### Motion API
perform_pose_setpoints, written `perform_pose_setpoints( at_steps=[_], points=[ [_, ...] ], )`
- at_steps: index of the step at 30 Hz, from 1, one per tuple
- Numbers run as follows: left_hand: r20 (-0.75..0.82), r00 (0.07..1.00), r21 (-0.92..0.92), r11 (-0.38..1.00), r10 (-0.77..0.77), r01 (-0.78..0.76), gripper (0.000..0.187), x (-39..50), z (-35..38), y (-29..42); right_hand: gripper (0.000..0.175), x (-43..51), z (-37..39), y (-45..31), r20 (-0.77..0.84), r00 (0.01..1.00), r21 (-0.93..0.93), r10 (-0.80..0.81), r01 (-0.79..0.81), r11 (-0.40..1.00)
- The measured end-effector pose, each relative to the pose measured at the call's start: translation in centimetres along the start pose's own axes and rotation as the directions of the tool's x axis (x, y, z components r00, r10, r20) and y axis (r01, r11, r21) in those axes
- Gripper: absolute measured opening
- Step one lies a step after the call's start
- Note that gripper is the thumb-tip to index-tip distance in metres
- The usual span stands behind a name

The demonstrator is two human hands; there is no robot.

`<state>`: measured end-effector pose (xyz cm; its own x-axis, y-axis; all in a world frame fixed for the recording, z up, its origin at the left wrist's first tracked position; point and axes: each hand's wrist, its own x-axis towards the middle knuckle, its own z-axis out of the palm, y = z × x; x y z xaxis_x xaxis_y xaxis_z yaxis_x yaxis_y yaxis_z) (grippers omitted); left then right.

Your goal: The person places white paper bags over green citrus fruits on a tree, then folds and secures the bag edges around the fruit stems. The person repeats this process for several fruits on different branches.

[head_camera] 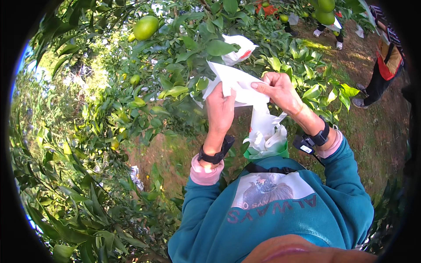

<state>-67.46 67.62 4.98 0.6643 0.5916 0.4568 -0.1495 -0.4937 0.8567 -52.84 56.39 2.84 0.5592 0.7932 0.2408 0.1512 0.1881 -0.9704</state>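
Both of my hands hold a white paper fruit bag (245, 80) in front of the citrus branches. My left hand (221, 110) grips its left side, thumb and fingers closed on the paper. At its right edge, my right hand (279, 90) pinches the paper between thumb and fingers. Just beyond it, another white bag (239, 49) with a red mark hangs among the leaves. Below my hands, a green container (268, 154) at my waist holds several folded white bags (271, 136). Whether a fruit is inside the held bag is hidden.
Green citrus fruits hang at the upper left (145, 28) and upper right (325, 17). Leafy branches (154, 111) surround the left side. A person (378, 79) with a red and tan bag stands at the right; another person's shoes (338, 45) show farther back on bare soil.
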Motion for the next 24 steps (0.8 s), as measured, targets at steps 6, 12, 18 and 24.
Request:
perform_pose_setpoints(
  at_steps=[6, 12, 18, 24],
  points=[
    [0.495, 0.863, 0.462, 0.811, 0.100, -0.358, 0.020, -0.4, 0.5, 3.0, 0.045, -1.5, -1.3, -3.7, 0.096, 0.847, -0.538, -0.523, 0.487, 0.688],
    [0.624, 0.779, 0.310, 0.900, 0.050, -0.306, 0.013, 2.9, -7.2, 7.4, 0.030, 1.9, -0.4, -9.3, 0.512, 0.443, -0.187, -0.736, 0.894, 0.408],
    [0.504, 0.816, 0.372, 0.924, -0.283, 0.091, 0.037, 10.1, -14.0, 12.3, 0.016, 8.4, 6.4, -12.5, 0.213, 0.644, -0.567, -0.735, 0.694, 0.444],
    [0.281, 0.901, 0.960, 0.099, -0.330, -0.264, 0.057, 11.3, -14.9, 13.0, 0.019, 11.3, 10.6, -13.2, 0.210, 0.776, -0.665, -0.595, 0.560, 0.495]
  ],
)
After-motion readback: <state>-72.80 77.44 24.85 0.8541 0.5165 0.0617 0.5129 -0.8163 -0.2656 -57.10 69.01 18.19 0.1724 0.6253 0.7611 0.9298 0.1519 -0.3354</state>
